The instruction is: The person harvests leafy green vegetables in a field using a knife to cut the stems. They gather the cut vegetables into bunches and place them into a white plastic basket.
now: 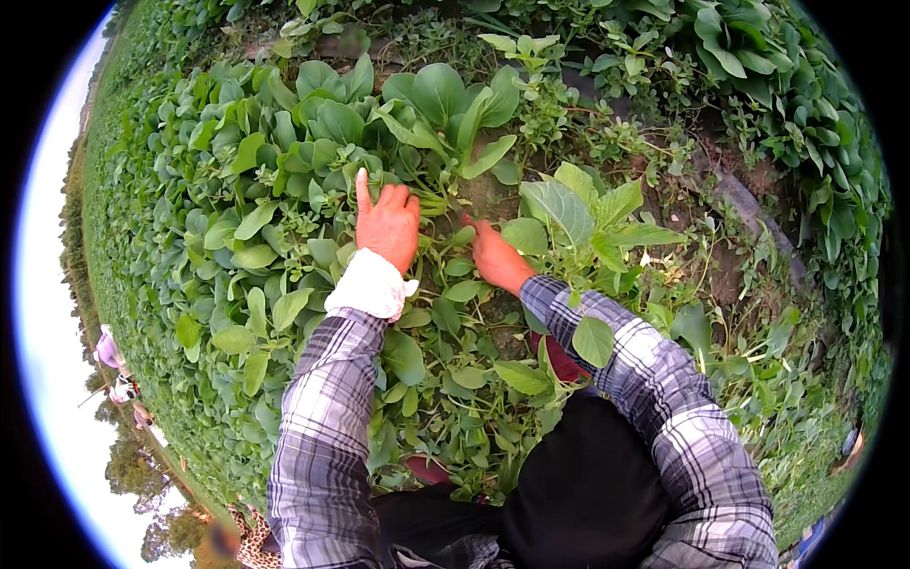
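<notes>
The left grip [389, 223] bends at the pale stems [433, 203] of a glossy, broad-leaved green plant [439, 93]; I cannot tell whether it closes on them. The right grip [498, 254], curled, is just right of the plant's base, any hold hidden. Right of the plant stands a pointed-leaved, light-green weed [567, 211]; left, dense round-leaved greens [254, 220].

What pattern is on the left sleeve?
The left sleeve is dark-and-white plaid; the head view shows it.
</notes>
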Motion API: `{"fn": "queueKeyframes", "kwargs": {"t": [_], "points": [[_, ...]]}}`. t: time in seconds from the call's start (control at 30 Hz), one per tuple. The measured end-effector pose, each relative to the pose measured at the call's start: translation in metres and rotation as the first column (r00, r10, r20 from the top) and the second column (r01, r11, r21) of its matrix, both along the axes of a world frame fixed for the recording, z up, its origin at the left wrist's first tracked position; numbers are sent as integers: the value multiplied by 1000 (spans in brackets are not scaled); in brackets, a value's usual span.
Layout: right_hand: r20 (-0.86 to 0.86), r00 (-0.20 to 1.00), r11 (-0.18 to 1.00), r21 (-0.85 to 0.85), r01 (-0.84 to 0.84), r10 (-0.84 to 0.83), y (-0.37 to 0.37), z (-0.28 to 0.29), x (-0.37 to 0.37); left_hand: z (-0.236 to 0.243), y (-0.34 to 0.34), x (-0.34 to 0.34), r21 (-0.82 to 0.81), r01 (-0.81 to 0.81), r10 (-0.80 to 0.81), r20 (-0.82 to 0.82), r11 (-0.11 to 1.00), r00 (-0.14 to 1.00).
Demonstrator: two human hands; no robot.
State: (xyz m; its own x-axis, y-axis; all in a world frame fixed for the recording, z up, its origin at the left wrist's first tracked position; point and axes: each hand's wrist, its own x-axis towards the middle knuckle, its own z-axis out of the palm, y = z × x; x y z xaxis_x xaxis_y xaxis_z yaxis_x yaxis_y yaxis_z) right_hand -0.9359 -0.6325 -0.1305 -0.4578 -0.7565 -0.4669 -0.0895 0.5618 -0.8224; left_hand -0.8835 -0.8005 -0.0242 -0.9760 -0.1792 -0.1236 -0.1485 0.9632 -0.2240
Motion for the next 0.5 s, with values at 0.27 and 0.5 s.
{"fn": "queueKeyframes", "kwargs": {"t": [0.27,0.5], "points": [[-55,998,999,16,31,-30,-13,-6,-4,-2,-5,-3,39,22,-20,-64,999,998],[-2,1000,999,28,21,-21,-16,0,5,2,-17,10,69,-43,46,-35,997,998]]}}
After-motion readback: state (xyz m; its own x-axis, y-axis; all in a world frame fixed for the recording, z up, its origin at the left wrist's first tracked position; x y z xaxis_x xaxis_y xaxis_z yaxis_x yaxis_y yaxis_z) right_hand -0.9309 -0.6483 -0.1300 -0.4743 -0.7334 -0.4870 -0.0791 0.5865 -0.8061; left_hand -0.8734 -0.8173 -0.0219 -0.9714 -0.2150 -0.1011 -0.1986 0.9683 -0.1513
